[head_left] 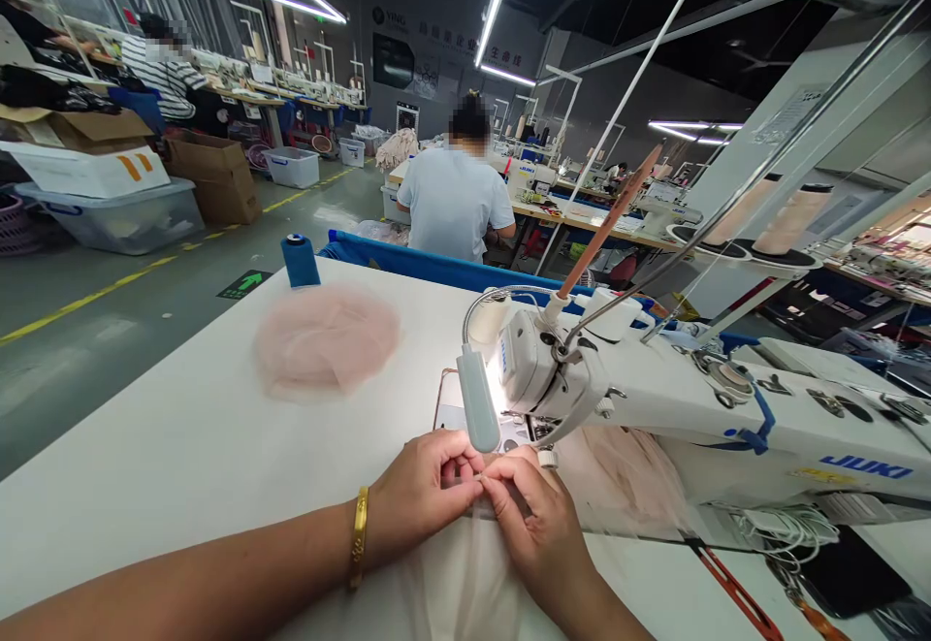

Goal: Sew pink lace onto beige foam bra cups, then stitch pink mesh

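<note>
My left hand (429, 486), with a gold bracelet (359, 536) at its wrist, pinches the edge of a sheer pale pink fabric (465, 578). Right beside it, my right hand (534, 515) pinches the same edge, and the fingertips of both hands nearly meet. The fabric hangs down from the fingers toward the front of the table. Just beyond the hands stands a white sewing machine (655, 384), its needle area partly hidden by a grey lamp head (478, 403). More sheer pink fabric (618, 471) lies under the machine arm.
A heap of pink tulle (327, 340) lies on the white table (181, 457), near a blue thread cone (301, 261). At right are red-handled snips (734, 588), a coiled white cable (786, 529) and a black phone (850, 568). A person (458, 195) sits ahead, facing away.
</note>
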Motion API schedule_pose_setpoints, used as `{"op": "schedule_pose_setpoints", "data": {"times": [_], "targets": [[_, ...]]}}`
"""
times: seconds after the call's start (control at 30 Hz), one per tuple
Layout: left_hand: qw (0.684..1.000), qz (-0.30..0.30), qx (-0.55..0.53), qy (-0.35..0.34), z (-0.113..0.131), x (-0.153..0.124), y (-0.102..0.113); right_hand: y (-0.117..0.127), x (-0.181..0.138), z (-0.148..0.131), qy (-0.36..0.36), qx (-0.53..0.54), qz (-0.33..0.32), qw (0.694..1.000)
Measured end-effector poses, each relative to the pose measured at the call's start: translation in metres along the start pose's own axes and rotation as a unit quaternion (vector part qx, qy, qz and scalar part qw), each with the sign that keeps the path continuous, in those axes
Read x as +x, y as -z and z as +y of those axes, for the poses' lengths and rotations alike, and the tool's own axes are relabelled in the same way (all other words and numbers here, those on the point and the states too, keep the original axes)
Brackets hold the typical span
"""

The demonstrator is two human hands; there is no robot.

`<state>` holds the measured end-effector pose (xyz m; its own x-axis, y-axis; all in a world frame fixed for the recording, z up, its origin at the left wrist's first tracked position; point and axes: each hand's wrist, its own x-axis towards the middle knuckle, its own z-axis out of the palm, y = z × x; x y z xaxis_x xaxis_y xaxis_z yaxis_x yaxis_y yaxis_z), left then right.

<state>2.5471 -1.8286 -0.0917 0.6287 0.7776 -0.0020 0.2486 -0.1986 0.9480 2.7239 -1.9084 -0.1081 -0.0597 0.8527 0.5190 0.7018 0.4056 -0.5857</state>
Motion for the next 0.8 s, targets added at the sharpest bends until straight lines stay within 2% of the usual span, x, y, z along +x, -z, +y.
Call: {"op": "schedule_pose_setpoints", "data": {"times": [0.4, 0.63, 0.8], "targets": [[0.998, 0.035, 0.010, -0.045, -0.0013, -0.0003, -0.0004, -0.0013, -0.0020, 0.0006, 0.016, -0.017, -0.004, 1.000], [0.998, -0.013, -0.028, 0.048, 0.0054, -0.0033, 0.0008, -0.0041, -0.0028, -0.0023, -0.003, 0.001, -0.019, 1.000], [0.998, -0.026, -0.029, 0.052, 0.0068, -0.0030, -0.0007, -0.0024, -0.0064, -0.0035, -0.041, 0.054, -0.035, 0.997]]}}
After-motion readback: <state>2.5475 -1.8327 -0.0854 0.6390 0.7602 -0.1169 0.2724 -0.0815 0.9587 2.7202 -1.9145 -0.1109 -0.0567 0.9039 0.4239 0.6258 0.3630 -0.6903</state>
